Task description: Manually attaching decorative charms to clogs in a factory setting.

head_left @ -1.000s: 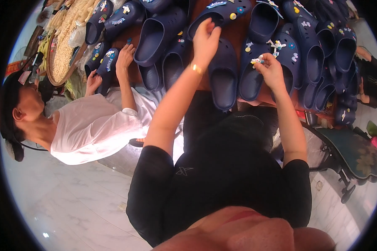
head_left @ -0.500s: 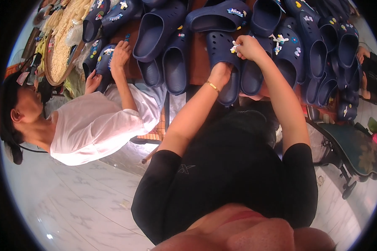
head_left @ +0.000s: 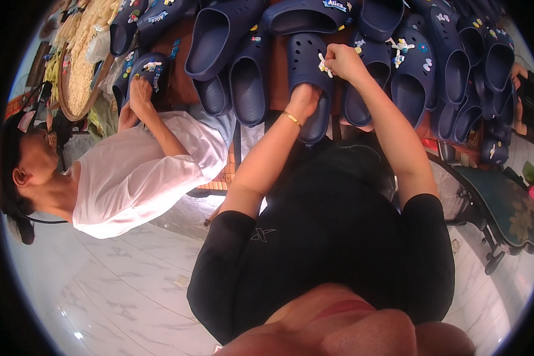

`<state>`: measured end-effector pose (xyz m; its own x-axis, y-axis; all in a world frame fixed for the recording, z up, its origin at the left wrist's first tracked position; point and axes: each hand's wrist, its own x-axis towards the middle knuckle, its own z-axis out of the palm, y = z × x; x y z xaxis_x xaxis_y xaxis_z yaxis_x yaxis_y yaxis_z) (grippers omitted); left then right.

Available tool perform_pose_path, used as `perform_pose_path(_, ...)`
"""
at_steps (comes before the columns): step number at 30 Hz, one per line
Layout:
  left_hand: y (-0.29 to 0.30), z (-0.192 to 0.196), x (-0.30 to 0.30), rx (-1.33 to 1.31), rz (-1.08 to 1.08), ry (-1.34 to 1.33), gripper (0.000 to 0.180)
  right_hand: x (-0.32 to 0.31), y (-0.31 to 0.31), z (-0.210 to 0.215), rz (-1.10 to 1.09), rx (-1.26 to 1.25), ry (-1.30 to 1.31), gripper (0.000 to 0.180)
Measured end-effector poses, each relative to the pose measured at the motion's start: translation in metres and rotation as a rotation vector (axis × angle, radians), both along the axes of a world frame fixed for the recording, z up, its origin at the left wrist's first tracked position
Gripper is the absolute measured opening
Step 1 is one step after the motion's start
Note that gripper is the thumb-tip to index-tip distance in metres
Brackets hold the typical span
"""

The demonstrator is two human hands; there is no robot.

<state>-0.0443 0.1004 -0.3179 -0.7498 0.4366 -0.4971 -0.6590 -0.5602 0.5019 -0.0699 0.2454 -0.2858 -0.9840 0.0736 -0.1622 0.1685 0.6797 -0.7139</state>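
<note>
A reddish-brown bench (head_left: 279, 86) is crowded with navy clogs (head_left: 252, 52), too overlapped to be counted, above a pale marbled floor (head_left: 130, 279). At the left, one tray (head_left: 104, 83) is filled with pale pieces; beside it sits one co-worker (head_left: 142, 184) in white. At the middle, one upright clog (head_left: 305, 50) is entered by the left hand (head_left: 304, 101); its hidden fingers' state cannot be told. At that clog's right side, one white charm (head_left: 324, 65) is pinched in the right hand's (head_left: 345, 63) fingers. Farther right, one green seat (head_left: 495, 199) is seen.
</note>
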Motion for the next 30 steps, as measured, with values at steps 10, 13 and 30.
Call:
perform_pose_path(10,-0.016,-0.016,0.021,-0.179,-0.126,0.208,0.025,-0.012,0.014,0.016,-0.154,0.006,-0.001,0.013)
perform_pose_path(13,-0.026,0.035,0.05,-0.49,-0.242,0.322,0.019,-0.026,0.029,0.028,-0.413,-0.053,0.247,0.016)
perform_pose_path(30,0.066,0.053,-0.115,0.001,-0.077,0.08,0.041,-0.069,0.016,0.055,-0.298,0.327,0.299,0.022)
